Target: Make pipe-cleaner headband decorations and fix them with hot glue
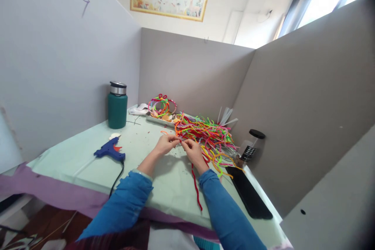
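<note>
My left hand (166, 143) and my right hand (191, 150) meet over the middle of the table, fingertips pinched close together. Between them shows a small red bit of what looks like a pipe cleaner (180, 141); most of it is hidden by the fingers. Below my right hand a longer red pipe cleaner (196, 189) runs down toward the table's front edge; whether it joins the held piece I cannot tell. Just beyond my hands lies a tangled heap of many-coloured pipe cleaners (205, 129).
Left of my arms lie a blue glue gun (109, 150) with its cord and a green bottle (117, 110). At the back, a metal tray (159, 120) carries bent pipe-cleaner rings. A black phone (250, 195) and a black-lidded jar (252, 146) are at right. Grey partitions (190, 70) enclose the table.
</note>
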